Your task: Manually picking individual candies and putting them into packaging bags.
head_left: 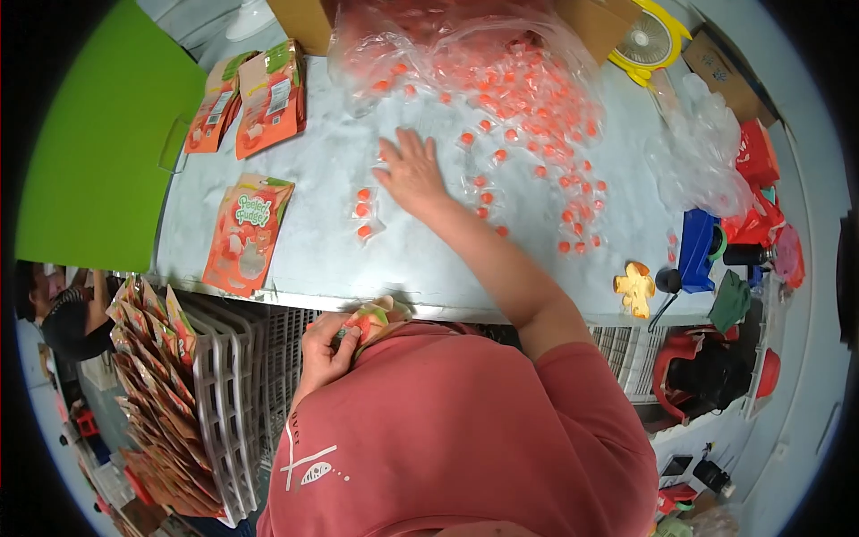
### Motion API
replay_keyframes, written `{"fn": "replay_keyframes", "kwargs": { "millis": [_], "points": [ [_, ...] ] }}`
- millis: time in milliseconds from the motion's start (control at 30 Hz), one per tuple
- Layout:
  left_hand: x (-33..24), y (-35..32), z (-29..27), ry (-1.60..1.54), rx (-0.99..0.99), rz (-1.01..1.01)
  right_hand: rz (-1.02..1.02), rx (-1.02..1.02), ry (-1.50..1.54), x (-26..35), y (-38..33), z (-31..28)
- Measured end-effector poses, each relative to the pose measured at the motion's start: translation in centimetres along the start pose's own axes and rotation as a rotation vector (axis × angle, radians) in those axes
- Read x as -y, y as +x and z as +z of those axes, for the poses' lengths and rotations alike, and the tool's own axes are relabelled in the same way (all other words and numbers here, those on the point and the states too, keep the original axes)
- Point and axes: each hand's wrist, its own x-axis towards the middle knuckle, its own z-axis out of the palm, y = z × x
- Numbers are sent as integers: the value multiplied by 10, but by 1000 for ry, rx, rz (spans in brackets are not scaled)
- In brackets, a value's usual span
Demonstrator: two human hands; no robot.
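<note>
My left hand (327, 351) is closed on an orange-and-green candy pouch (378, 315), held against the near table edge by my body; how far its mouth gapes I cannot tell. My right hand (412, 170) reaches over the table, fingers spread and palm down. Part of a wrapped orange candy shows by its thumb side. Just nearer lies a short row of individually wrapped orange candies (362, 208). More candies (483, 199) lie in a loose line right of the hand. Behind them, a large clear plastic bag (546, 63) spills a heap of the same candies.
An orange pouch (249, 234) lies flat at the table's left, with stacked pouches (271, 100) behind. A grey crate (224, 403) full of pouches stands below left. At right are a yellow fan (646, 43), crumpled clear plastic (702, 157), a blue bin (697, 251) and a yellow figure (635, 288).
</note>
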Motion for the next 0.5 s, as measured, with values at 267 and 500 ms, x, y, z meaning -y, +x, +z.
{"fn": "replay_keyframes", "kwargs": {
  "millis": [267,500],
  "points": [
    [-3,3,-2,-26,10,-38,-79,45,232,23,-12,14],
    [1,0,-2,-9,8,-17,75,-269,-231,-84,8,-49]
  ]
}}
